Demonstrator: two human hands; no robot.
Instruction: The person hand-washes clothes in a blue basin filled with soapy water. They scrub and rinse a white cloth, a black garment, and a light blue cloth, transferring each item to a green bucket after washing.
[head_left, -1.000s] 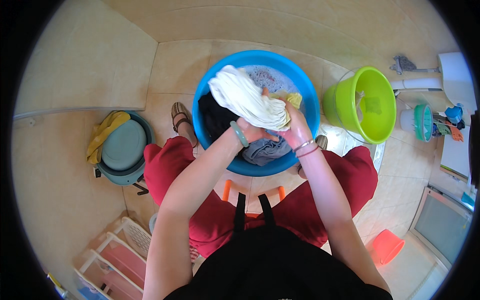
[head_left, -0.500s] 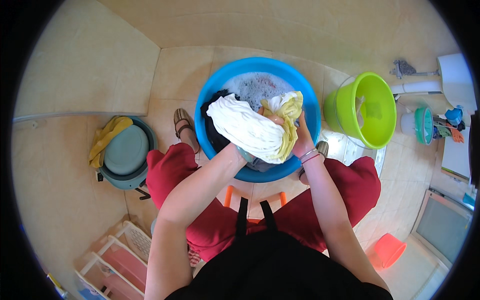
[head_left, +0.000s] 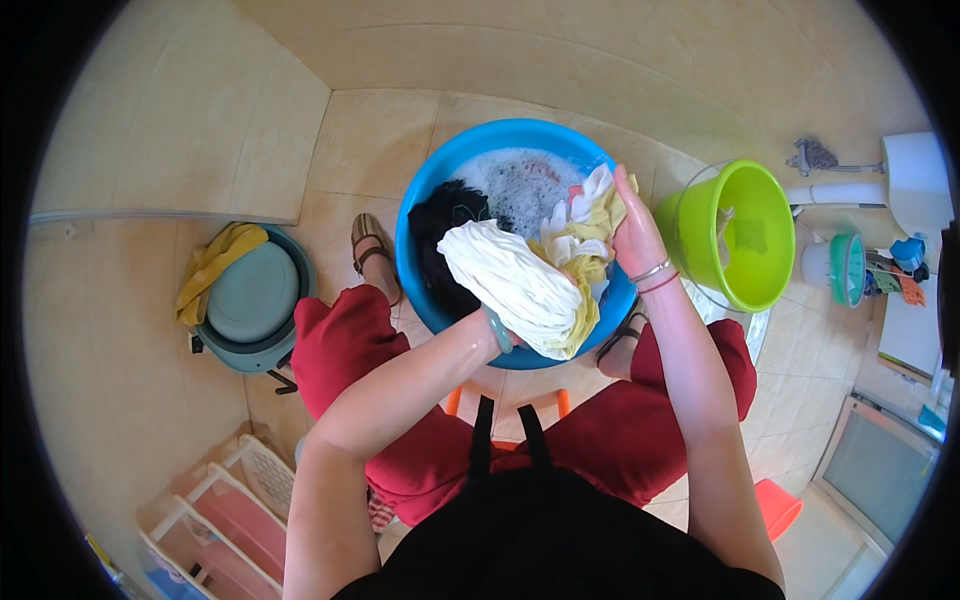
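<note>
A bunched white and yellow garment (head_left: pixel 515 285) hangs over the near side of a blue basin (head_left: pixel 418 315). My left hand (head_left: pixel 507 336), a pale green bangle at its wrist, supports the garment's white part from beneath; its fingers are hidden by the cloth. On the basin's right side, my right hand (head_left: pixel 638 235) has its fingers stretched upward, its palm against the loose yellow and white end. Foamy water (head_left: pixel 525 180) fills the far part of the basin. Dark cloth (head_left: pixel 445 235) lies in its left side.
A green bucket (head_left: pixel 675 215) with something pale inside stands to the right. At the left are grey-blue tubs (head_left: pixel 253 290) with a yellow cloth (head_left: pixel 215 265) over their edge. A white rack (head_left: pixel 225 490) sits lower left, a coral-coloured bucket (head_left: pixel 775 508) lower right. Walls rise behind and left.
My right hand has moved up and outward, and its fingers have straightened. The yellow end of the garment has spread toward the basin's far right. The white part has shifted slightly nearer and right.
</note>
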